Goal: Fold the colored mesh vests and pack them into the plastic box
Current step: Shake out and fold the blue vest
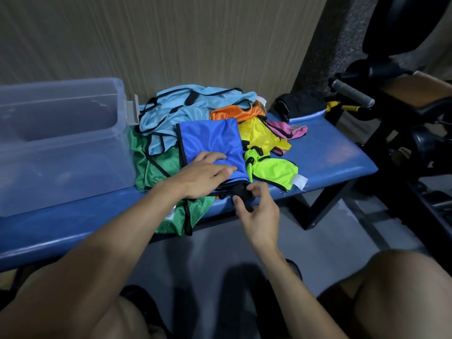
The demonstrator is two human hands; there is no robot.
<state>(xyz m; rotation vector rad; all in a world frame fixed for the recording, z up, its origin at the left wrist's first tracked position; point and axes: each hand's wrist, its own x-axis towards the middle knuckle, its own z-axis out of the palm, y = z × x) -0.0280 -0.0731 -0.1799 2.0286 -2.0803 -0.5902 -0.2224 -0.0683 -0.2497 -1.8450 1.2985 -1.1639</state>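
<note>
Dim indoor light, seemingly from above, leaves the floor [342,228] at lower centre grey and murky. Soft sheen streaks the blue bench [325,155] pad. Wide-angle bending curves the frame edges; the wall [146,40] at upper left smears with blur.

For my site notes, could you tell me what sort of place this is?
Probably a gym: a blue padded bench holds the mesh vests, and exercise equipment with a grip handle stands at the right.
</note>
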